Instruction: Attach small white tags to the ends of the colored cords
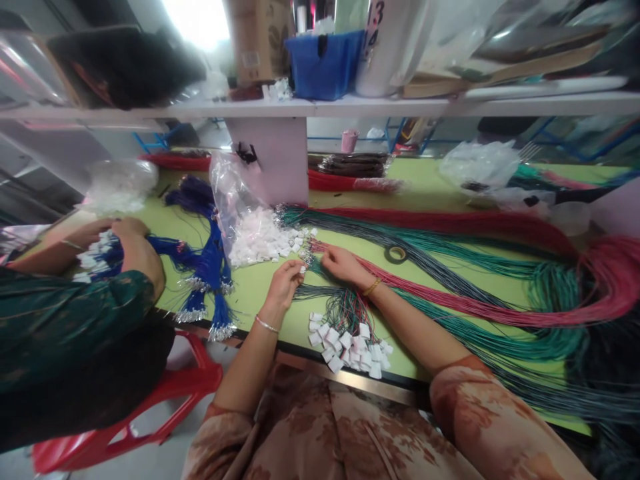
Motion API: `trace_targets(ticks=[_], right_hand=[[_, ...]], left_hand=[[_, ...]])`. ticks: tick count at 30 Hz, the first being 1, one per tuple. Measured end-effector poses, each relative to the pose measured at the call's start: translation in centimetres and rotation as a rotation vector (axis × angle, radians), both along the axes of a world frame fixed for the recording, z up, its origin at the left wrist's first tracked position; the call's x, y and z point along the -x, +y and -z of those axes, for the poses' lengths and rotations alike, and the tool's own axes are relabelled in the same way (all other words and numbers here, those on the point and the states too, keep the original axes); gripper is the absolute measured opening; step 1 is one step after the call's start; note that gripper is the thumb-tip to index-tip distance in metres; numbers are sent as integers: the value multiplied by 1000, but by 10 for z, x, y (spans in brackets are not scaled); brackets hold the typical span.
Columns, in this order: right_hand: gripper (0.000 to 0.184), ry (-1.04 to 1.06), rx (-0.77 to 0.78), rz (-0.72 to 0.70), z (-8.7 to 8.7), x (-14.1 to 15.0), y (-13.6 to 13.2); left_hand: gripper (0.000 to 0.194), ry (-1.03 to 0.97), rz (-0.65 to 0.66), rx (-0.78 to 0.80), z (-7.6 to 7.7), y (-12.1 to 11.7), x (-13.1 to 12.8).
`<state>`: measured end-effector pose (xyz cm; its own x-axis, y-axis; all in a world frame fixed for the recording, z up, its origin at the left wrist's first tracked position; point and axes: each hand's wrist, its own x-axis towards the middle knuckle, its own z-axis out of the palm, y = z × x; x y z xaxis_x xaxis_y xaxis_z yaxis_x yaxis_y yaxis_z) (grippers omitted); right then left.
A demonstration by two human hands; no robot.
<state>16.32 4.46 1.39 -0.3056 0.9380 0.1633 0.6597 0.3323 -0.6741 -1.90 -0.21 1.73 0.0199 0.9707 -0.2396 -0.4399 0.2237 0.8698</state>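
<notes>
Tabletop: green (255, 293), and it carries the whole spread, wires and white bits alike.
Long wires: loads in supply, tbh. Red bundle (450, 297), green bundle (465, 330) and grey bundle (440, 280) sweep off to the right, with their near ends by the hands. I can't see any white housings on those ends, so I'd call that the undone part.
Housed cluster: a decent batch with white housings (345, 340) on mixed thin wires (347, 303), lying at the near edge in front of the person. Looks like the done part to me, no clue on the exact count.
Loose housings: big white heap (260, 237) by the clear bag (225, 193), not on any wires that I can make out. So plenty left there too, I'd say.
Right hand (345, 267): at the wire ends, fingers curled in. Can't tell if they're pinching anything.
Left hand (286, 285): fingers nearly together, pinching one small white piece.
Tape roll (397, 253): dark, sitting among the long wires.
Small white piece (303, 269): in the left fingertips, just beside the wire ends. Too tiny to tell how many wires are in it, sorry.
</notes>
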Motion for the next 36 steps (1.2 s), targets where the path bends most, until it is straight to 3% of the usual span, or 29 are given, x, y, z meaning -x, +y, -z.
trace_targets(ticks=[5,10,14,21,31,36], right_hand=[[20,371,95,-61,-8,14,3],[20,541,116,-112,-27,35,6],[20,508,100,-139,-35,37,-1],[26,314,145,-130,-14,19,-18],[30,415,343,-95,-3,22,-21],[26,319,110,-115,-1,22,-26]], left_hand=[[23,-62,13,-17,5,1,-2],[23,-84,11,-21,7,1,-1],[25,-138,-2,-23,7,1,0],[18,-199,34,-27,4,0,-2],[26,-51,7,-133,5,-4,-10],[28,-6,-64,-102,8,-4,-16]])
